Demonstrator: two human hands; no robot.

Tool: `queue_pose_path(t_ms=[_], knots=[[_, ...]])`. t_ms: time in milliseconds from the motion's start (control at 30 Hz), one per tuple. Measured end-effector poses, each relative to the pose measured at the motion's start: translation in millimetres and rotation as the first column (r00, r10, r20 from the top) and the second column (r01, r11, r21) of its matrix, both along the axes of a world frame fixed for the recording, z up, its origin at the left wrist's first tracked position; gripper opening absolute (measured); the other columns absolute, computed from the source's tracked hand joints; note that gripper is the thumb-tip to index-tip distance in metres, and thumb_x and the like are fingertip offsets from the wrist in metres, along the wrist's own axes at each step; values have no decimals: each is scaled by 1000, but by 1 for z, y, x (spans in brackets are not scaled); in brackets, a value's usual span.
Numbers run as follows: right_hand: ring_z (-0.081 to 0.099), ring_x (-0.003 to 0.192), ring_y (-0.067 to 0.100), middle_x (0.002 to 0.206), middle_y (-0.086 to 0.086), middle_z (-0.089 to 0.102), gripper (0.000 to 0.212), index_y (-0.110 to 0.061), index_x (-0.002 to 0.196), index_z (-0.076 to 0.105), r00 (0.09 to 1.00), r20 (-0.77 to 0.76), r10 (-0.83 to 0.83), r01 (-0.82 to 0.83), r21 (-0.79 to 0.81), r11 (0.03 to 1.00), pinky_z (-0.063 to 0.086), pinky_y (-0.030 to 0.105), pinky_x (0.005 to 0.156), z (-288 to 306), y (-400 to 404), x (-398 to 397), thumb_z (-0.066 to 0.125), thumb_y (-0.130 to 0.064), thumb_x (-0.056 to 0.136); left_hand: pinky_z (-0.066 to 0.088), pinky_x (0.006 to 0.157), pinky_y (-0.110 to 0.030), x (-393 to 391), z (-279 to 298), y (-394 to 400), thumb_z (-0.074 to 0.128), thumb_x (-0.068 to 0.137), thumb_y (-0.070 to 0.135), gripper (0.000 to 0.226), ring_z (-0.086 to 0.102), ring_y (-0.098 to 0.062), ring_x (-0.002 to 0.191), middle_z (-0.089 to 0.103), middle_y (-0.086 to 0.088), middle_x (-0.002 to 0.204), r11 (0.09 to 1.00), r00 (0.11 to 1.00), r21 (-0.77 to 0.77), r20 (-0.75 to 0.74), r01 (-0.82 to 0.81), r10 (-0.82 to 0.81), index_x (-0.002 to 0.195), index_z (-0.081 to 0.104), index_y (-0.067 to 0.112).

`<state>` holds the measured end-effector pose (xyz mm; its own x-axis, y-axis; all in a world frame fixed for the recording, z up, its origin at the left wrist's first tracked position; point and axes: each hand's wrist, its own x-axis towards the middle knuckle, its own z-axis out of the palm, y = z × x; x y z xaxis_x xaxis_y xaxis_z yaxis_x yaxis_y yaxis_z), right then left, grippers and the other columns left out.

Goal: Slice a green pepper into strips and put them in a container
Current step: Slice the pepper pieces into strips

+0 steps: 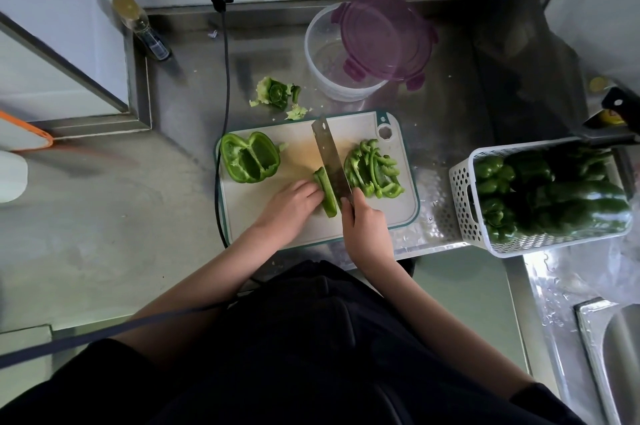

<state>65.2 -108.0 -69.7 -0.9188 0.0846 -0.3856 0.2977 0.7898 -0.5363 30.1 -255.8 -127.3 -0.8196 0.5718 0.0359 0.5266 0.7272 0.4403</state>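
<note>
A: Both hands work the cutting board. Anything hidden?
B: The knife handle, buried in the curled right hand.
A: And the pepper piece?
B: Left hand fingertips press it, blade alongside; strips lie beyond, the container farther.

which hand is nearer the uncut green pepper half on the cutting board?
Left. The left hand holds down the narrow pepper piece just right of and below the uncut green pepper half; the right hand grips the steel cleaver farther right.
</note>
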Motion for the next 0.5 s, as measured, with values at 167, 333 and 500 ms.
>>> queue_pose_path(t_ms=[167,333,500], knots=[[52,59,41,66,22,56,17,-8,97,44,1000,0,30,-30,-4,1000,42,44,51,0,-1,1,36,-23,101,57,69,-33,-2,0,0,80,57,-4,34,65,-29,87,65,-8,86,1000,1000,-16,22,19,-18,87,70,5],[55,66,41,71,22,57,19,-8,98,42,999,51,6,-7,29,1000,47,46,57,-3,-7,-2,32,-24,102,56,70,-35,-2,2,1,76,58,-8,36,64,-29,89,66,-9,91,1000,999,-9,42,11,-10,91,69,3],[54,65,39,71,20,57,16,-14,92,36,998,54,-28,29,-12,1000,44,43,54,-6,-6,0,32,-25,102,57,75,-38,2,4,0,72,63,-10,37,64,-31,95,67,-11,97,1000,998,2,64,2,-2,98,68,2]])
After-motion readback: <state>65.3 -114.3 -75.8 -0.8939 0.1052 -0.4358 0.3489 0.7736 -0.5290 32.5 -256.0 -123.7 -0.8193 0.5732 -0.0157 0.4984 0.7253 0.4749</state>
